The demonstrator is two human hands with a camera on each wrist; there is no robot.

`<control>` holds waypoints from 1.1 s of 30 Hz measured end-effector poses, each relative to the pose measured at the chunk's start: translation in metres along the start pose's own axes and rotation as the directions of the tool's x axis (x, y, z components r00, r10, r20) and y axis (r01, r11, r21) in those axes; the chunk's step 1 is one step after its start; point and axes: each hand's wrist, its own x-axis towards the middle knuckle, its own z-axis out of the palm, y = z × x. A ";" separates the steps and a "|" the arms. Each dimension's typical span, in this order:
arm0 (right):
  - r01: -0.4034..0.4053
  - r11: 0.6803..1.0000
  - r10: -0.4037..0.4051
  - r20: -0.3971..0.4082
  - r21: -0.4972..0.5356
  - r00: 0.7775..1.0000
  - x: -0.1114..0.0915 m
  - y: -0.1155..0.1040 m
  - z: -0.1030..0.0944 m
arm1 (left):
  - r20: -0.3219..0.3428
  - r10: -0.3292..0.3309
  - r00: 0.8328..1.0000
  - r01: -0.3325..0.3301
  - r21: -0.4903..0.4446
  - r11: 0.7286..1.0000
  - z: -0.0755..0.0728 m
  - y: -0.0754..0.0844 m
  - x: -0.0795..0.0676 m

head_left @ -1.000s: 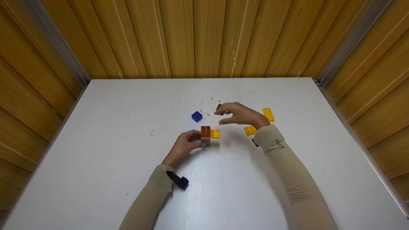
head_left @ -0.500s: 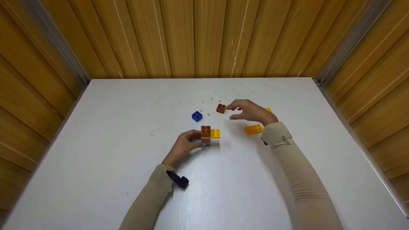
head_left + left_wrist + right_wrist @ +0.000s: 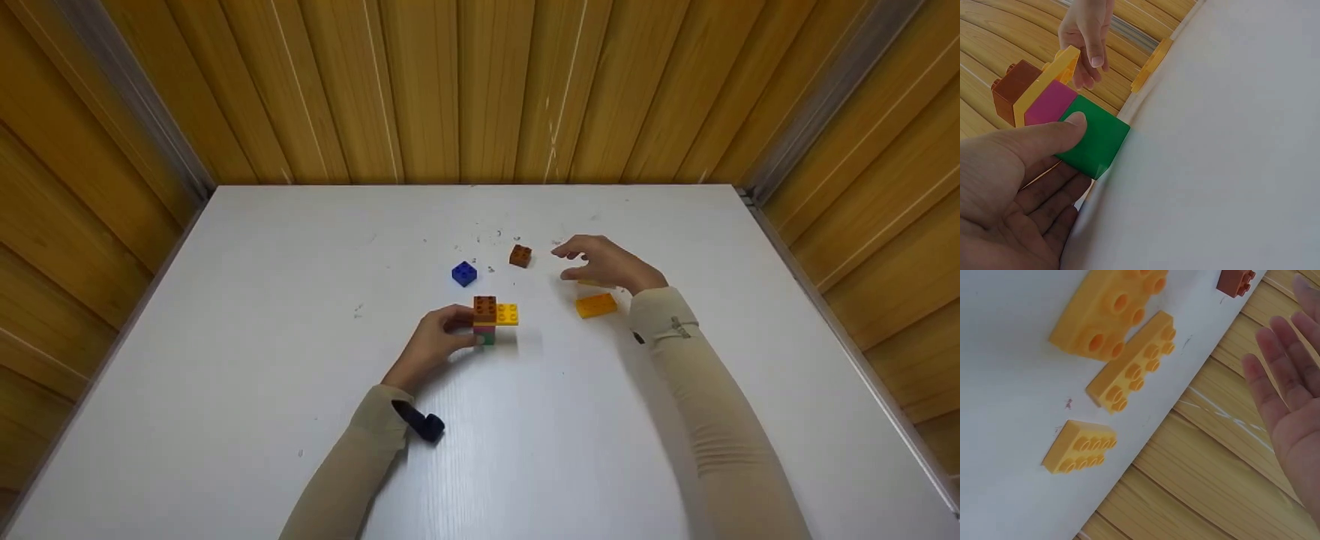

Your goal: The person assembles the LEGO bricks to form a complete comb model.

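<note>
In the head view my left hand (image 3: 439, 334) holds a small stack of toy building bricks upright on the white table. The left wrist view shows a green brick (image 3: 1100, 135) at the bottom, then a magenta brick (image 3: 1050, 104), a flat yellow brick (image 3: 1067, 64) jutting out sideways, and a brown brick (image 3: 1015, 87) on top. My left thumb presses the green brick; fingers support its other side. My right hand (image 3: 607, 264), fingers spread and holding nothing, hovers over the right side near a yellow brick (image 3: 597, 305); another yellow brick (image 3: 589, 283) is mostly hidden beneath it.
A loose brown brick (image 3: 520, 256) and a blue brick (image 3: 464, 274) lie beyond the stack. Several yellow bricks (image 3: 1137, 363) lie stud-side up in the right wrist view. Wood-patterned panels (image 3: 465, 90) enclose the table's back and sides.
My right hand has moved right, away from the loose brown brick, which is now in full view. My left hand and the stack stay in place.
</note>
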 end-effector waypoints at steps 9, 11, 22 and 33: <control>-0.034 0.999 0.034 -0.010 -0.020 0.999 -0.003 0.021 0.001 | -0.010 -0.014 1.000 0.014 0.017 1.000 0.001 0.002 0.001; -0.055 0.998 0.054 -0.004 -0.028 0.999 -0.004 0.025 0.001 | -0.011 -0.018 1.000 0.018 0.018 1.000 0.001 0.002 0.001; -0.138 0.990 0.138 0.007 -0.037 0.990 -0.009 0.041 0.006 | -0.010 -0.016 1.000 0.016 0.006 1.000 0.002 0.002 0.000; -0.178 0.984 0.178 0.000 -0.026 0.984 -0.012 0.054 0.008 | -0.013 0.017 1.000 -0.017 0.022 1.000 0.002 0.001 -0.001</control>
